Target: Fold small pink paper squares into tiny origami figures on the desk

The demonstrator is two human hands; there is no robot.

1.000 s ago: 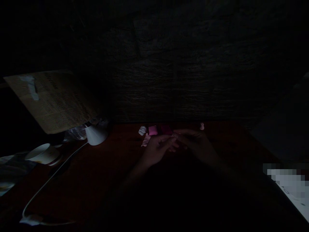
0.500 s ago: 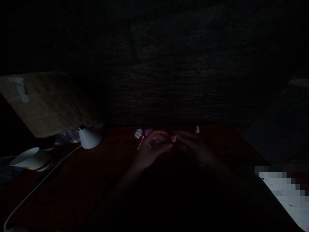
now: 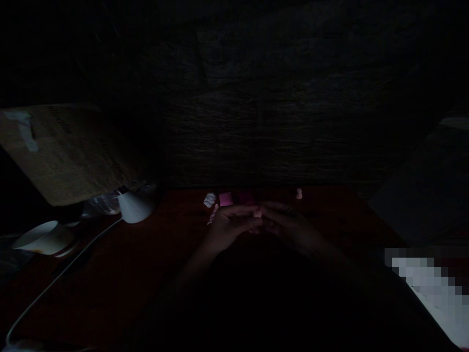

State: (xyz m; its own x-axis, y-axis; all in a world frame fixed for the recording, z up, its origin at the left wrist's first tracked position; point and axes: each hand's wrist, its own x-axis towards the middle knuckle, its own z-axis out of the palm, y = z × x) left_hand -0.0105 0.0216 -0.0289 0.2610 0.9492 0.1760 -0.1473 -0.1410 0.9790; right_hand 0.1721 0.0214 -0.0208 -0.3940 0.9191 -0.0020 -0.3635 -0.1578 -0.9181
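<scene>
The scene is very dark. My left hand [image 3: 230, 226] and my right hand [image 3: 289, 226] meet fingertip to fingertip over a dark red table [image 3: 154, 274]. Between the fingertips sits a small pale pink piece [image 3: 258, 213], pinched by both hands. Just behind the hands lie a bright pink block [image 3: 225, 199], a darker magenta block [image 3: 246, 197], a small white lump [image 3: 210, 199] and a thin pink strip [image 3: 213, 214]. A tiny pink figure [image 3: 299, 194] stands further right.
At the left a white lamp base [image 3: 135, 206] with a white cable [image 3: 54, 283] stands next to a white cup [image 3: 44, 238], a plastic bag and a leaning cardboard sheet [image 3: 69, 151]. A dark woven wall rises behind. White paper [image 3: 436, 298] lies at the lower right.
My hands have drawn closer, fingertips now meeting on the small pink piece. The view has shifted slightly, so the pink blocks show again behind my left hand.
</scene>
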